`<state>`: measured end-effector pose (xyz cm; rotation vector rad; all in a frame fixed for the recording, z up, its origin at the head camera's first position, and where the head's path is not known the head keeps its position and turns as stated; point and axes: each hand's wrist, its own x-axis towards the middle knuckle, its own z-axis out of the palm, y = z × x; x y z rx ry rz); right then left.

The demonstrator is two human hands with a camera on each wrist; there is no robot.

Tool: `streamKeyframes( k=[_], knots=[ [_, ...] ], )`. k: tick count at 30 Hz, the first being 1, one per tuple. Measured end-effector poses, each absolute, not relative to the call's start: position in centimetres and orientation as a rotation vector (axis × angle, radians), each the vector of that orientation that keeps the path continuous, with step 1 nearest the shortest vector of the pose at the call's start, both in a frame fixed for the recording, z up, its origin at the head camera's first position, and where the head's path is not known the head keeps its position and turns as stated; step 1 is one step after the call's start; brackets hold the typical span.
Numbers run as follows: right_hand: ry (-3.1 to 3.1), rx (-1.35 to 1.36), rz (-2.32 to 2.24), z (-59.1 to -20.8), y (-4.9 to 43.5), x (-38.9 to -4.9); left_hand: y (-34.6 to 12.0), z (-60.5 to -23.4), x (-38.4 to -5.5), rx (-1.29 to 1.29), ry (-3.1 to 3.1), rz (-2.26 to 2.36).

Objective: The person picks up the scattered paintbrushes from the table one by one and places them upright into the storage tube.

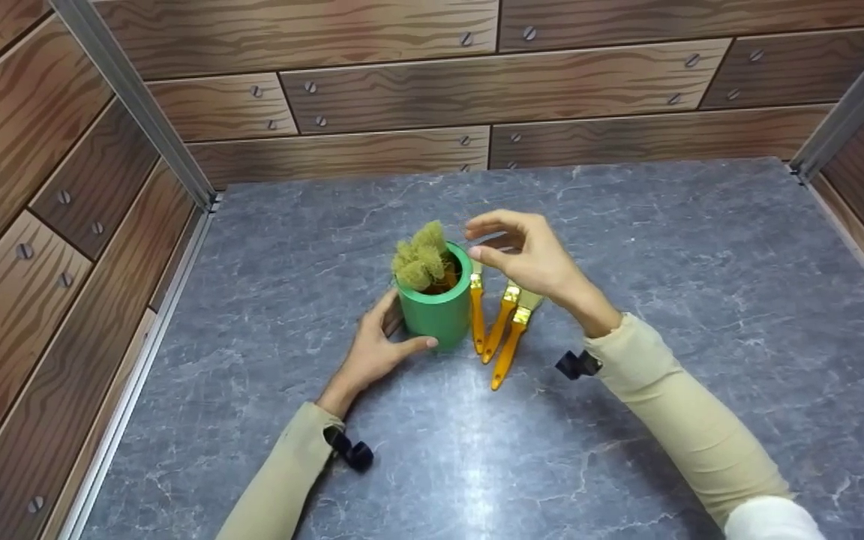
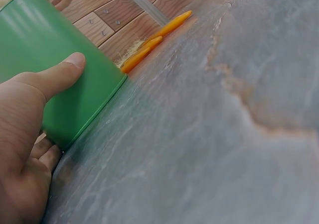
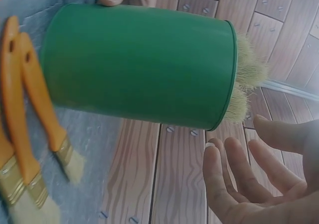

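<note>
A green cylindrical cup (image 1: 436,322) stands upright on the table, and my left hand (image 1: 379,341) grips it low, thumb in front and fingers around the far side. In the left wrist view the thumb (image 2: 62,77) lies along the cup's wall. Bushy yellow-green bristle heads (image 1: 421,259) stick out of the cup's top; their lower parts are mostly hidden inside. Just right of the rim, my right hand (image 1: 533,251) hovers with loosely bent fingers and holds nothing. Beneath it lie three paintbrushes (image 1: 511,345) with orange handles, gold ferrules and pale bristles, handles toward me.
The grey marbled table (image 1: 252,300) carries the cup and brushes. Wood-patterned panels (image 1: 402,90) wall it at the back and both sides, with metal posts (image 1: 139,112) at the corners. Black wrist mounts (image 1: 578,365) sit on both sleeves.
</note>
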<state>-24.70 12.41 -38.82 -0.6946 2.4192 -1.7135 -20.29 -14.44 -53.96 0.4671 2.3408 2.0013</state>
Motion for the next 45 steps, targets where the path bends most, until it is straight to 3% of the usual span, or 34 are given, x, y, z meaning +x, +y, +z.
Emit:
streamKeyframes(
  k=[29,45],
  knots=[
    [2.734,-0.52,-1.076,-46.6,15.7,-20.8,-14.3,-53.9,-20.0,0.44,2.346,1.993],
    [2.736,-0.377,-0.924,-47.4,16.5,-21.1,-14.3,-53.9,-20.0,0.471,2.363,1.988]
  ],
)
